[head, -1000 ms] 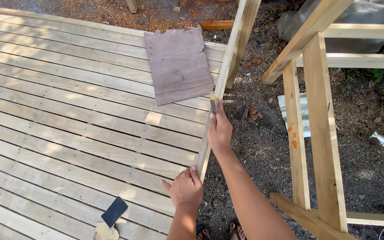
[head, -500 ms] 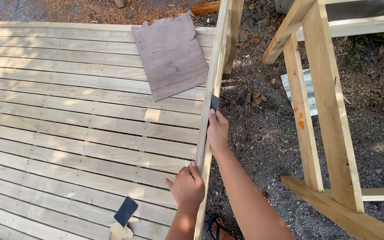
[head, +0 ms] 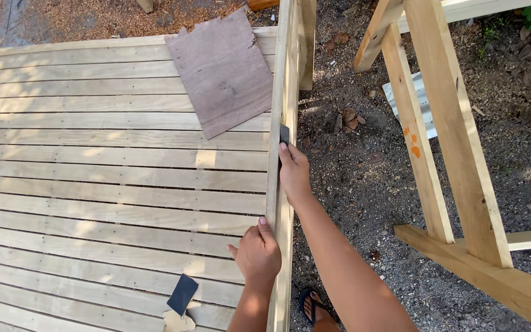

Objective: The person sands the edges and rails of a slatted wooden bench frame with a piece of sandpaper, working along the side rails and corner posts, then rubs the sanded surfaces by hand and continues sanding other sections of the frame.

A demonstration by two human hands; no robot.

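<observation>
A long pale wooden rail (head: 283, 86) runs away from me along the right edge of a slatted wooden deck (head: 93, 172). My right hand (head: 293, 172) presses a small dark piece of sandpaper (head: 284, 134) against the rail's right face. My left hand (head: 257, 252) grips the same rail closer to me, thumb on its top edge. A second dark piece of sandpaper (head: 182, 294) lies on the deck below my left hand, with a torn pale scrap (head: 178, 321) beside it.
A brownish plywood sheet (head: 224, 71) lies on the deck's far side against the rail. To the right stands a timber frame (head: 444, 141) with orange marks, over gravel ground (head: 364, 178). A corrugated metal scrap (head: 418, 101) lies behind it. My sandalled foot (head: 314, 304) is on the gravel.
My view has shifted slightly, so the plywood sits higher in frame. My right hand with the sandpaper has slid a little along the rail; my left hand keeps its grip.
</observation>
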